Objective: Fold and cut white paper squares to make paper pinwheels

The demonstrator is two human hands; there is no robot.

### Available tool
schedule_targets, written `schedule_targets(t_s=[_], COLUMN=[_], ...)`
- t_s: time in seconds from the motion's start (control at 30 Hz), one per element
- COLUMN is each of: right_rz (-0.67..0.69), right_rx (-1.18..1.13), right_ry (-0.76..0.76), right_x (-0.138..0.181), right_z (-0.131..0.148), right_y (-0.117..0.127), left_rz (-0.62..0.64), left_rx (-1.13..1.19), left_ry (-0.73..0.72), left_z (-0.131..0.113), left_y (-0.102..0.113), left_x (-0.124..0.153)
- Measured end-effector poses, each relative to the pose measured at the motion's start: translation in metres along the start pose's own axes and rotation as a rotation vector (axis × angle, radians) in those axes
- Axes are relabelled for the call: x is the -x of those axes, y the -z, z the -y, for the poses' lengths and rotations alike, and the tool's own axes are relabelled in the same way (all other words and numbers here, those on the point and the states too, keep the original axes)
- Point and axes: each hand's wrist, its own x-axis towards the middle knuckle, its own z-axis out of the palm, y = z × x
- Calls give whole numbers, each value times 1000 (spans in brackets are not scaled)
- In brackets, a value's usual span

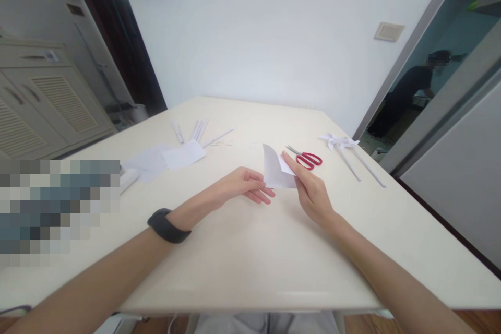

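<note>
A small white sheet of paper [273,169] is held up above the table between my two hands, with one part bent over. My left hand [246,185] pinches its lower left corner between thumb and fingers, the other fingers extending beneath. On the opposite side my right hand [311,188] grips the paper, fingers lying along the bent part; its thumb is mostly hidden. Just beyond the right hand lie scissors with red handles [309,159], blades pointing to the back left. Farther right rest two white paper pinwheels [340,142] on paper sticks.
On the left of the white table [242,255] lie loose paper sheets [183,155], several rolled paper sticks [199,129] and small thin bits [223,142]. A wall [266,31] borders the table's back. Another person [410,83] bends over beyond the doorway at right.
</note>
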Motion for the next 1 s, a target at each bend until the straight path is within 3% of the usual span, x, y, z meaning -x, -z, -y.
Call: schedule_targets(t_s=[0.57, 1.0], right_rz=[152, 166], right_rx=[-5, -37], right_ry=[4, -21], right_x=[-1, -2], right_z=[8, 8], right_y=[-3, -3], left_rz=[9, 50], left_rx=[-13, -9], left_ry=[-51, -67], left_z=[-18, -22], left_y=[-4, -4], left_x=[10, 13])
